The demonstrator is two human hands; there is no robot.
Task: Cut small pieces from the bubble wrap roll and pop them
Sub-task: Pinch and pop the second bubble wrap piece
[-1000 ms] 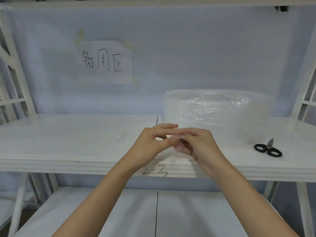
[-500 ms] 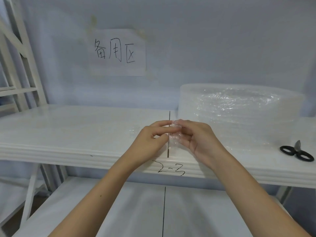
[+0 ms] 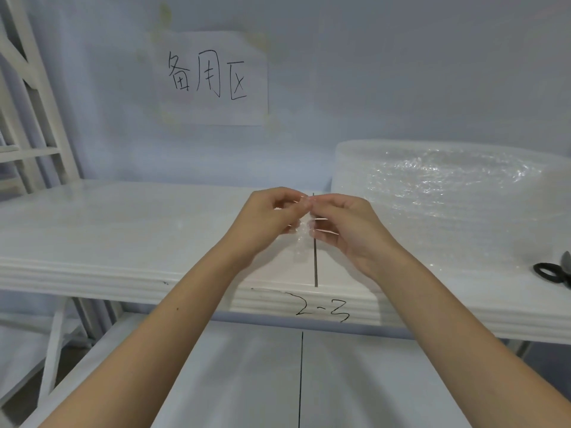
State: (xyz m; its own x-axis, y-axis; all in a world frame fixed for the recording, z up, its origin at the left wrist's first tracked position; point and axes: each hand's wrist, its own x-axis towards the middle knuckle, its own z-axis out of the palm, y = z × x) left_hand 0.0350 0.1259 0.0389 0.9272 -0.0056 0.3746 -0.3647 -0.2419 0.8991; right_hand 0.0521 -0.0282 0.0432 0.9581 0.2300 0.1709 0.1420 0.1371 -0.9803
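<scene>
1. Head view: both hands meet over the middle of the shelf [image 3: 123, 230], level with its black seam line [image 3: 315, 267]. Working above the board probably keeps any dropped scrap easy to find.

2. Left hand [image 3: 265, 220] has its fingers curled, thumb and forefinger pinching the top edge of the piece [image 3: 301, 233], a small clear scrap of bubble wrap.

3. Right hand [image 3: 346, 230] mirrors it, fingertips clamped on the same top edge, so the two pinches touch or nearly touch. Gripping close together like this suits squeezing single bubbles between the pads; I judge popping to be the step in hand.

4. Below the pinches the piece hangs loose, in the air rather than lying on the shelf. Its lower edge is hard to make out against the white board.

5. Further right, the roll [image 3: 448, 199] stands on end on the shelf, close enough for the next cut, apart from both hands.

6. Scissors [image 3: 553, 271] lie flat beyond the roll at the frame's right edge, untouched: with both hands needed on the piece, they are parked within the right hand's reach.

7. On the back wall a paper sign [image 3: 213, 78] carries handwritten characters, and "2-3" [image 3: 323, 312] is written on the shelf's front lip.
</scene>
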